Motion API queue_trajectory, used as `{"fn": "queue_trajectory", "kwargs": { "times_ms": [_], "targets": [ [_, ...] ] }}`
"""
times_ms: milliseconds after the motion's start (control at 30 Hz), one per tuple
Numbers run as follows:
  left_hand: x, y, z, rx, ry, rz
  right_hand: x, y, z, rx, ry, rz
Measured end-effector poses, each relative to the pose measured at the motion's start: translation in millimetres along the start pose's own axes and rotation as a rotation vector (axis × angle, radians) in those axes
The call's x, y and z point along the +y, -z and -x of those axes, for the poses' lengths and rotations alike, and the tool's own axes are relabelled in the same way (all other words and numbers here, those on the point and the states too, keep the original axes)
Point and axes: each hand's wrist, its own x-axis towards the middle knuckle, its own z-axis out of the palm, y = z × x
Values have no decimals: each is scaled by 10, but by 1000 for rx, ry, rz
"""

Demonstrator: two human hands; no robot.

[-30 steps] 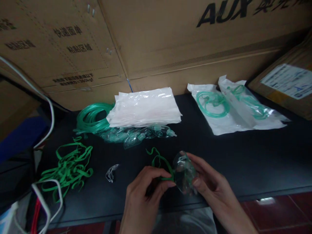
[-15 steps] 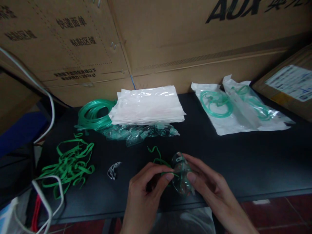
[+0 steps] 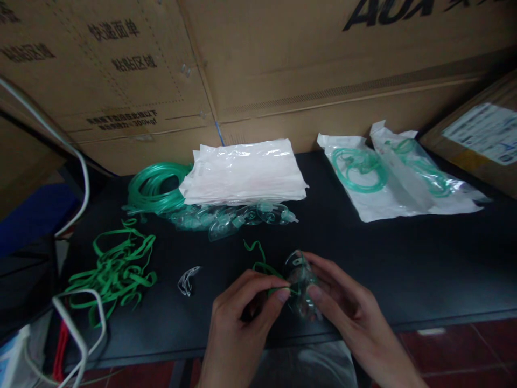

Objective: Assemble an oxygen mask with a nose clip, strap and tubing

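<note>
A clear plastic mask (image 3: 299,283) with a green tint is held over the near edge of the black table (image 3: 404,258). My right hand (image 3: 343,307) grips the mask from the right, fingers curled round it. My left hand (image 3: 242,318) pinches a green elastic strap (image 3: 260,264) against the mask's left side. The strap's loose end curls on the table just beyond my fingers.
Behind lie a stack of white pouches (image 3: 244,172), several clear masks (image 3: 230,218), coiled green tubing (image 3: 155,188), and sealed packs (image 3: 388,178) at right. Loose green straps (image 3: 115,267) and a small clear clip (image 3: 186,280) lie left. Cardboard boxes (image 3: 283,64) wall the back.
The mask has turned in my hands and now shows its narrower side. My left fingers have closed in on its left edge with the strap. The view shifted slightly.
</note>
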Motion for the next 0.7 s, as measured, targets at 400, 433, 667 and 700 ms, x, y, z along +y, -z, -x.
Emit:
{"fn": "queue_trajectory", "kwargs": {
  "times_ms": [400,433,667,700],
  "targets": [
    [-2,23,28,18,2,-10,-41,-131,2,111,100,-8],
    [-2,27,29,15,-9,-10,-39,-134,3,113,110,-4],
    [12,59,40,-14,-108,-35,-24,-122,16,122,125,135],
    [9,58,43,-9,-122,-21,-23,-117,19,116,130,181]
  ]
}}
